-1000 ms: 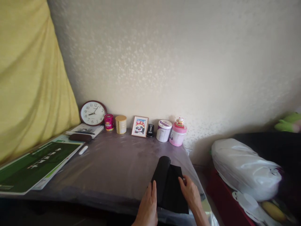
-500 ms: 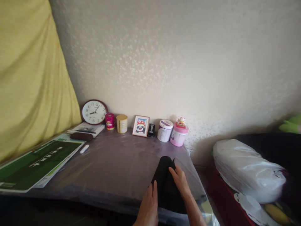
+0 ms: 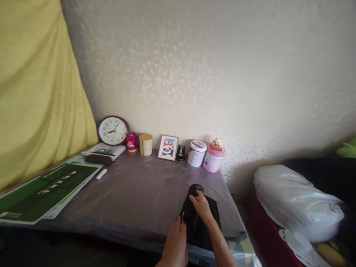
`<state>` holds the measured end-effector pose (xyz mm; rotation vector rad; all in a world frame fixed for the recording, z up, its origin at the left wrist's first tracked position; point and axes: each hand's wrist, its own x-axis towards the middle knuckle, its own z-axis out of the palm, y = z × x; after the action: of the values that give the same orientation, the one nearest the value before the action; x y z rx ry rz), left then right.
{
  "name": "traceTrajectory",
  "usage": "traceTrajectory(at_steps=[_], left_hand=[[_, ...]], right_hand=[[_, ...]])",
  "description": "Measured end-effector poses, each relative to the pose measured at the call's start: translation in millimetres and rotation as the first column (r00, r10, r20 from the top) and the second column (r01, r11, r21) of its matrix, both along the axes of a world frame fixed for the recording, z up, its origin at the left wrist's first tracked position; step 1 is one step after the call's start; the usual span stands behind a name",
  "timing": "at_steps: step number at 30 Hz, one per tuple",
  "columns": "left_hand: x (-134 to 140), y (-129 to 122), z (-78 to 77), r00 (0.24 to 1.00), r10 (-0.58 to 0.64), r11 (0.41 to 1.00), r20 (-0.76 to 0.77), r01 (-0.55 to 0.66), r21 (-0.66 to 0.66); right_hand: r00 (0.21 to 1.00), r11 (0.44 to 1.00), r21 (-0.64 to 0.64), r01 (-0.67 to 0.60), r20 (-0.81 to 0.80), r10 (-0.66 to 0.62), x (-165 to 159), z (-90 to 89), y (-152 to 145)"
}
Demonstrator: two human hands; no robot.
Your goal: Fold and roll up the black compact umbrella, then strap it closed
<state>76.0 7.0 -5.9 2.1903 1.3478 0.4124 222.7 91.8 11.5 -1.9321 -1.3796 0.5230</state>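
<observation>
A soft black mat, rolled or folded over along its left side, lies at the table's front right corner. Its right part spreads flat, with a straight far edge. My left hand grips the near left side of the roll, thumb and fingers closed at its edge. Curled over the far end of the roll is my right hand, its fingers holding the black material. Part of the mat is hidden under my right forearm.
Along the wall stand a clock, a pink tin, a yellow can, a picture frame, a black stapler-like object and two tubs. Green boards lie left. A white bag sits right of the table.
My right hand has moved left and over onto the far end of the roll. The raised flap on the right now lies flat. My left hand stays nearly in place.
</observation>
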Motion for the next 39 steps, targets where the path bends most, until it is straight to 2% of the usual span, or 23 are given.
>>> traceTrajectory(at_steps=[4,6,8,10,12,14,17,20,23,26,29,35,39], left_hand=[[-9.0,-1.7,-2.5,0.998,-0.009,0.997,0.062,0.004,0.074],[-14.6,-2.8,-5.4,0.999,-0.017,0.995,0.042,0.013,0.101],[-18.5,-4.1,-4.1,1.0,0.013,0.988,-0.01,-0.012,0.153],[-18.1,-5.3,3.1,0.998,0.058,0.963,-0.008,-0.054,0.265],[-12.8,-5.7,13.5,0.998,0.045,0.924,0.052,-0.062,0.378],[-4.6,-4.7,21.2,0.997,0.005,0.902,0.077,-0.038,0.43],[5.8,-1.1,18.7,0.997,0.019,0.918,0.076,-0.047,0.395],[8.8,3.0,3.6,0.998,0.021,0.941,0.063,-0.041,0.336],[7.7,5.1,-8.8,0.999,-0.002,0.955,0.035,-0.008,0.296],[8.1,5.2,-11.6,1.0,-0.007,0.971,-0.008,0.008,0.239],[10.8,5.3,-11.0,0.998,-0.007,0.979,-0.07,0.021,0.205],[11.9,6.0,-13.1,0.993,0.001,0.992,-0.121,0.014,0.129],[8.0,5.1,-3.9,0.995,-0.02,0.998,-0.103,0.026,0.065]], right_hand=[[0.97,0.987,-0.079,-0.143,-0.206,0.125,-3.5,5.0,-3.1],[0.945,0.975,-0.084,-0.207,-0.274,0.177,-5.7,9.1,-6.5],[0.943,0.964,-0.066,-0.257,-0.237,0.235,-8.1,13.1,-10.2],[0.945,0.952,-0.052,-0.302,-0.145,0.292,-11.1,16.6,-13.9],[0.938,0.937,-0.042,-0.346,-0.038,0.344,-14.3,19.3,-17.4],[0.926,0.927,-0.043,-0.372,0.046,0.374,-16.9,21.2,-20.5],[0.904,0.909,-0.045,-0.414,0.094,0.417,-18.1,23.1,-24.7],[0.871,0.877,-0.03,-0.479,0.107,0.479,-15.7,23.8,-30.3],[0.846,0.86,0.035,-0.51,0.205,0.493,-10.5,21.7,-36.8],[0.817,0.836,0.125,-0.534,0.329,0.473,-3.9,14.9,-38.2],[0.789,0.816,0.149,-0.558,0.398,0.467,2.9,5.6,-29.1],[0.807,0.848,0.153,-0.508,0.429,0.406,18.5,-5.3,10.4],[0.839,0.887,0.139,-0.44,0.416,0.351,27.5,-4.3,34.1]])
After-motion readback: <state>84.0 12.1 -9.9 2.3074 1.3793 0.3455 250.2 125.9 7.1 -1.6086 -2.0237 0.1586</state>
